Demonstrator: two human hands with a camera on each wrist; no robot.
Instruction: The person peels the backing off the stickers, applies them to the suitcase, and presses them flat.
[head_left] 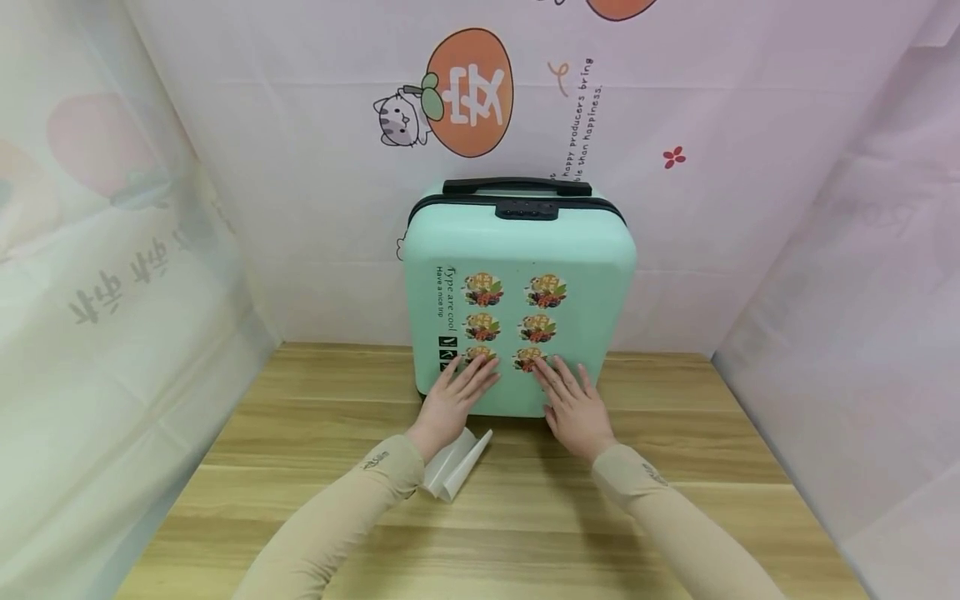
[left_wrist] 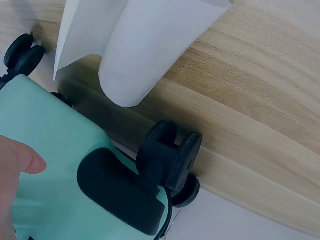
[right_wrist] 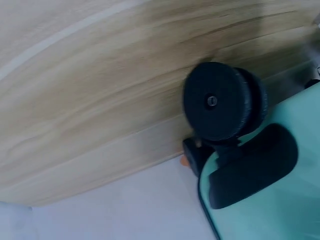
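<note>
A mint-green suitcase point(head_left: 581, 250) stands upright with its front covered by several round, fruit-patterned stickers point(head_left: 482, 327) in two columns. Straight fingers of my left hand point(head_left: 447, 407) rest on the lowest sticker point(head_left: 476, 353) of the left column and partly hide it. At the lowest sticker point(head_left: 528, 359) of the right column, my right hand point(head_left: 577, 414) lays its extended fingertips on the shell. The left wrist view catches only part of the left hand point(left_wrist: 14, 177) near the suitcase's wheel point(left_wrist: 182, 162). No part of the right hand shows in the right wrist view, just a black wheel point(right_wrist: 215, 102) and corner guard.
Curled white paper point(head_left: 455, 468) lies on the wooden table point(head_left: 510, 533), beside my left wrist. Behind the suitcase hangs a printed white cloth point(head_left: 322, 208), with more cloth at both sides. A black handle point(head_left: 517, 185) and combination lock point(head_left: 527, 209) top the suitcase.
</note>
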